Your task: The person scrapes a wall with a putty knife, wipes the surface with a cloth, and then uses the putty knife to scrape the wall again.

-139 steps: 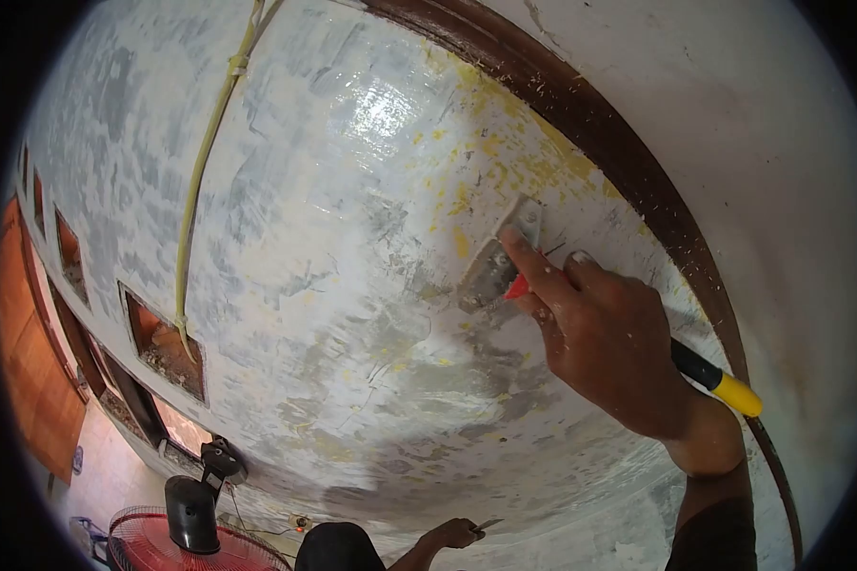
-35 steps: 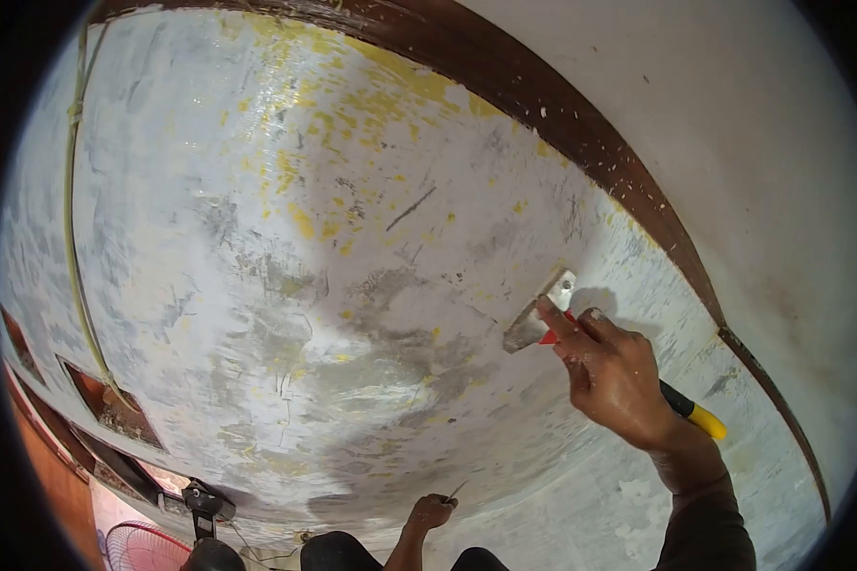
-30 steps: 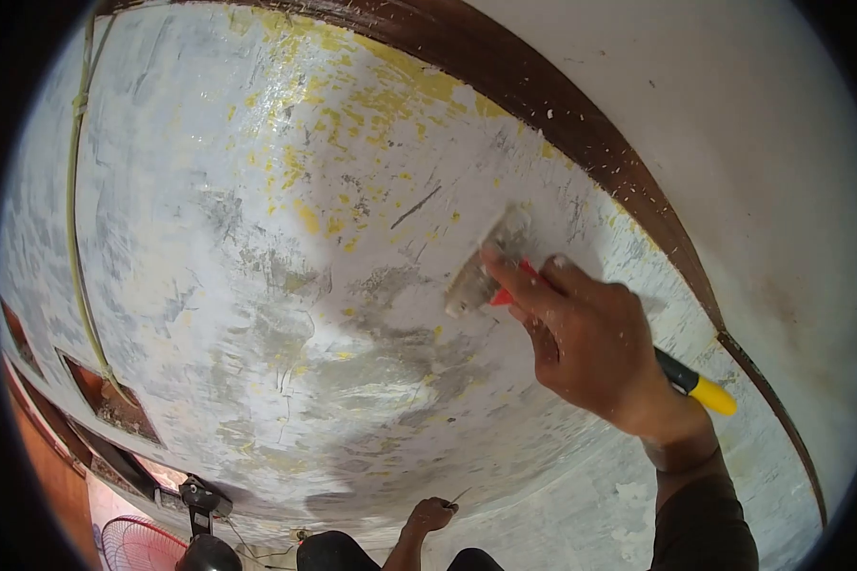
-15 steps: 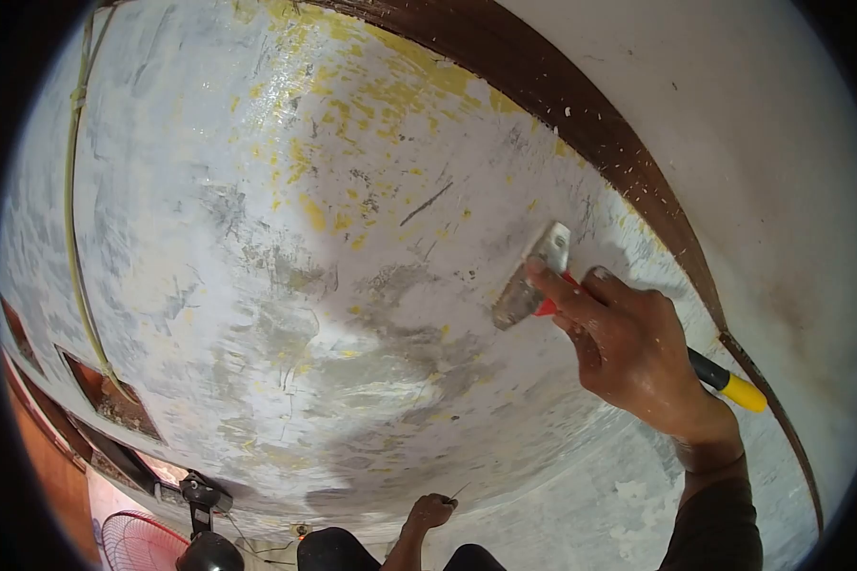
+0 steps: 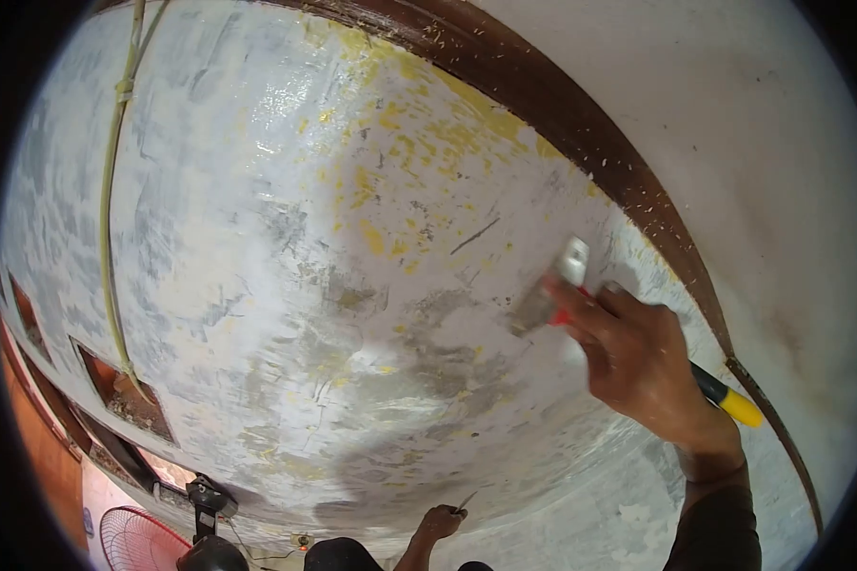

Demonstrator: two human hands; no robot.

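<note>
My right hand point(image 5: 638, 366) is wrapped around a wall scraper point(image 5: 535, 309) with a wide metal blade, a red collar and a black and yellow handle. The blade, smeared by motion, lies at the surface of a patchy white and grey wall point(image 5: 295, 247) with yellow flecks. Low in the view, my left hand point(image 5: 441, 521) is closed on a small tool with a thin pale blade point(image 5: 468, 500); its handle is hidden in the fingers.
A dark brown trim strip point(image 5: 581, 133) dotted with flakes borders the wall. At left, a yellowish conduit point(image 5: 112, 219) runs to a recessed box opening point(image 5: 129, 400). Near the bottom left are a red fan point(image 5: 143, 538) and a black bracket-like object point(image 5: 208, 504).
The view has shifted, so the wall and conduit appear farther right. My right hand and scraper sit slightly lower and right in view. More of the left tool's blade shows.
</note>
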